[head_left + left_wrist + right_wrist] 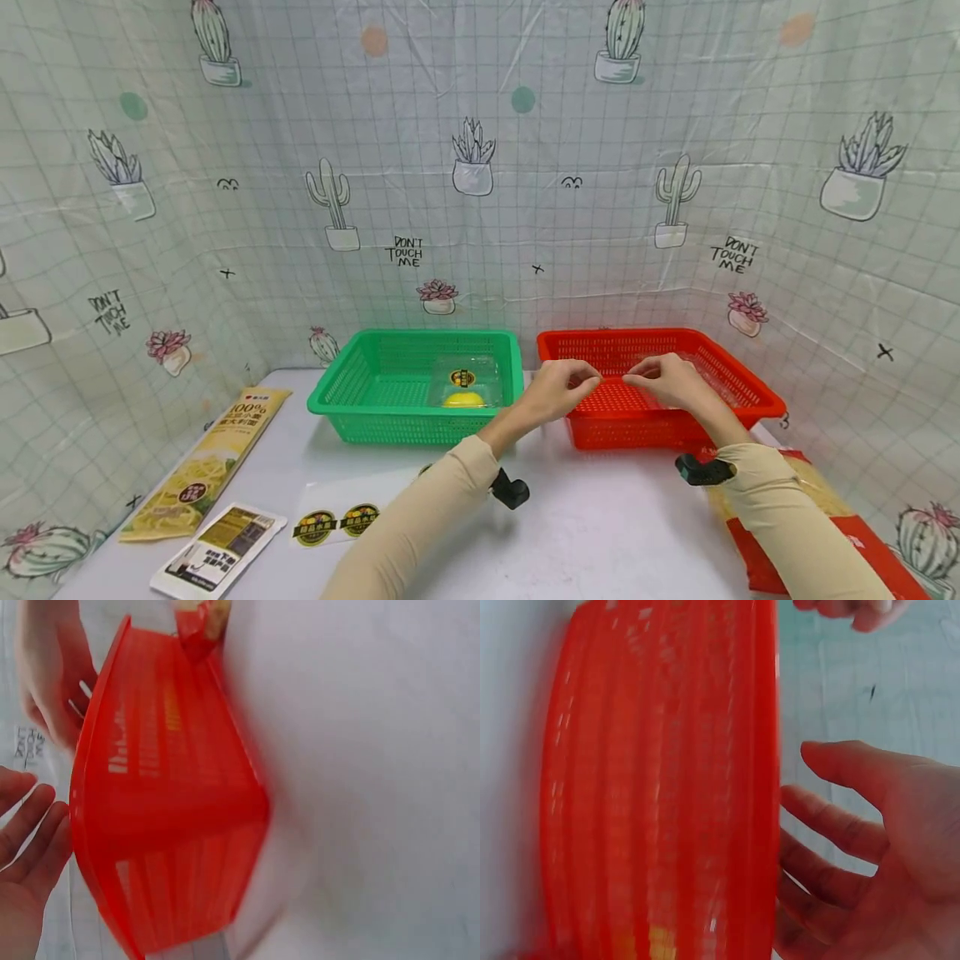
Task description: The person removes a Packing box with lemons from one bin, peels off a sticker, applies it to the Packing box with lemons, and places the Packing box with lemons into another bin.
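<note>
Over the front part of a red basket [611, 433], my left hand [557, 389] and right hand [670, 382] face each other, a small gap between them. Neither holds anything. In the left wrist view, the left hand [30, 855] has loosely bent fingers beside the basket's rim [79, 802]. The right wrist view shows the right hand [877, 855] with its thumb and fingers apart, some fingertips hidden behind the red rim. Partly behind the right hand, a clear plastic container [712, 377] lies in the red basket.
A green basket [405, 427] holds a clear box [480, 371] with a sticker and something yellow. On the left lie a pasta packet [206, 467] and a white pouch [217, 550]. Round stickers [315, 527] lie on a sheet. A red packet [862, 533] is under the right forearm.
</note>
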`<state>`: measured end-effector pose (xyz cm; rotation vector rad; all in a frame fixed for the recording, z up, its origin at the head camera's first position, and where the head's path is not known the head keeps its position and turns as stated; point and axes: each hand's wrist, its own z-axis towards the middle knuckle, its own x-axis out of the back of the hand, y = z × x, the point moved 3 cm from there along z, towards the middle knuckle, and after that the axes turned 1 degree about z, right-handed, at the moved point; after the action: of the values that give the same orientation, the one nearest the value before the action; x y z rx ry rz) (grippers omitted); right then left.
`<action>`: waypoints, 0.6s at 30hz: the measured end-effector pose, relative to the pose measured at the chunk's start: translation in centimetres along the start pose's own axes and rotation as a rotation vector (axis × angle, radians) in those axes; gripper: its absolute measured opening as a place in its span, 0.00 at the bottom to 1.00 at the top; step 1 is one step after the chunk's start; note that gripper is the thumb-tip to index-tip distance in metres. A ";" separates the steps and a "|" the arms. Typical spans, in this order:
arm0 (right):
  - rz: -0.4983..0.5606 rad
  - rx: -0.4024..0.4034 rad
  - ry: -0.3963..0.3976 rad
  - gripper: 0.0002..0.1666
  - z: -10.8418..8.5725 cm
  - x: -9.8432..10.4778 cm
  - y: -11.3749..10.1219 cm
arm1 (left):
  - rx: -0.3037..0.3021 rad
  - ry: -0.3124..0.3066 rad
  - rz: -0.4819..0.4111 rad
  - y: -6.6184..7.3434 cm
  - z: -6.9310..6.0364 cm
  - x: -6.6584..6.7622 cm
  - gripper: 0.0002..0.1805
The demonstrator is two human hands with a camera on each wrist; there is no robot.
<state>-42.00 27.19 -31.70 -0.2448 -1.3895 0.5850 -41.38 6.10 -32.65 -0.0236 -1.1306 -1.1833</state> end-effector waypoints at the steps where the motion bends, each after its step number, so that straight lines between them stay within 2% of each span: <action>1: -0.003 -0.009 0.004 0.25 -0.1 0.3 0.6 | -0.004 -0.015 0.006 0.4 0.3 -0.4 0.12; 4: -0.014 -0.027 0.001 0.26 -0.2 1.0 2.1 | 0.008 -0.055 0.029 1.2 1.1 -1.6 0.12; 8: -0.037 -0.070 -0.019 0.29 0.0 2.1 3.9 | 0.064 -0.089 0.033 1.7 2.0 -2.7 0.12; 13: -0.122 -0.130 -0.012 0.36 0.0 3.5 6.0 | 0.155 -0.102 0.058 2.2 2.9 -4.1 0.11; 18: -0.162 -0.165 -0.040 0.39 -0.2 4.1 7.6 | 0.264 -0.096 0.135 2.6 3.4 -5.5 0.11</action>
<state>-43.35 35.69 -31.99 -0.2510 -1.4827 0.3427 -41.45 13.04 -33.44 0.0454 -1.3414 -0.9144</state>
